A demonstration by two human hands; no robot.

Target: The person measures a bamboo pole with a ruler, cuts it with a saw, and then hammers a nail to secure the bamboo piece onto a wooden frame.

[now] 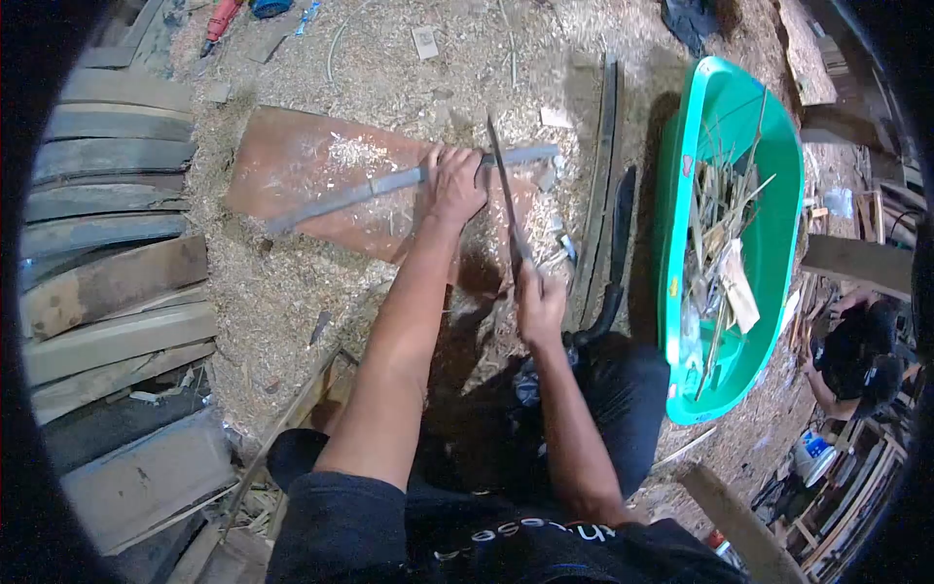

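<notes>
My left hand (455, 185) is closed over a long, narrow grey strip (394, 182), pressing it down above a reddish-brown board (282, 161) strewn with shavings. In my right hand (541, 304) is the handle of a long, thin blade (507, 190), which points away from me and crosses the strip just right of my left hand. The right end of the strip sticks out past the blade. My fingers hide part of the strip and most of the handle.
A green tub (678, 253) with wood scraps stands at the right. Curved planks (117, 202) are stacked at the left. Long dark strips (598, 195) lie beside the tub. A red tool (221, 21) is at the top left. Another person (856, 355) is at the far right.
</notes>
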